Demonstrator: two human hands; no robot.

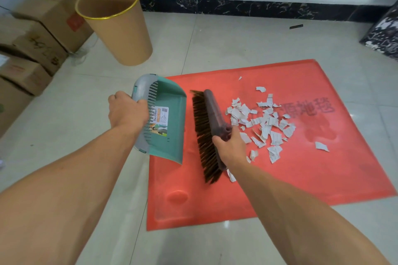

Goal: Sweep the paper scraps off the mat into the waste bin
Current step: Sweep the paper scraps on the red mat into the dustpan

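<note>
Scraps (261,123) on mat (301,178); fingers (226,133) grip brush (207,133).

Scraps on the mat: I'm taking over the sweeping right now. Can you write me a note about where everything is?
Left hand grips the dustpan by its grey back. The dustpan holds no scraps, and its lip is over the left edge of the mat.
Right hand grips the brush, between the dustpan and the scraps, bristles toward the dustpan.
The scraps lie piled on the mat, right of the brush.
The bin stands off the mat, beyond the dustpan.
Done: tools in hand.
Left: sweep the scraps into the dustpan, then tip them into the bin.
</note>
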